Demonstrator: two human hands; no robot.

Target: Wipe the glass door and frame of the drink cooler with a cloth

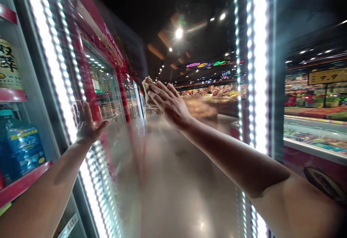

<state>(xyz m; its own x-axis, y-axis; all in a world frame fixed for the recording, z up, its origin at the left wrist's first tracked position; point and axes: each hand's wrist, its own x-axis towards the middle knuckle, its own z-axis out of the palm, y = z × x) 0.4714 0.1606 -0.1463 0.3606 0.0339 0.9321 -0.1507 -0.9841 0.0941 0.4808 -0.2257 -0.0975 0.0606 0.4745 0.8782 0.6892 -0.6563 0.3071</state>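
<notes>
My right hand (172, 106) reaches forward and holds a crumpled beige cloth (149, 89) flat under its fingers, against the clear glass door (176, 173). The cloth pokes out past the fingertips on the left, while the rest is hidden beneath the hand. Spread fingers and an outstretched thumb show on my left hand (86, 122), which rests against the door's left edge beside a bright LED light strip (51, 60). Nothing is in that hand.
At left, shelves hold a blue bottled product (25, 147) and a labelled container (9, 66). Another light strip (260, 68) runs down the right side. Through the glass stand red-framed coolers (119, 86); a chest freezer (314, 136) and a price sign (328, 76) are at right.
</notes>
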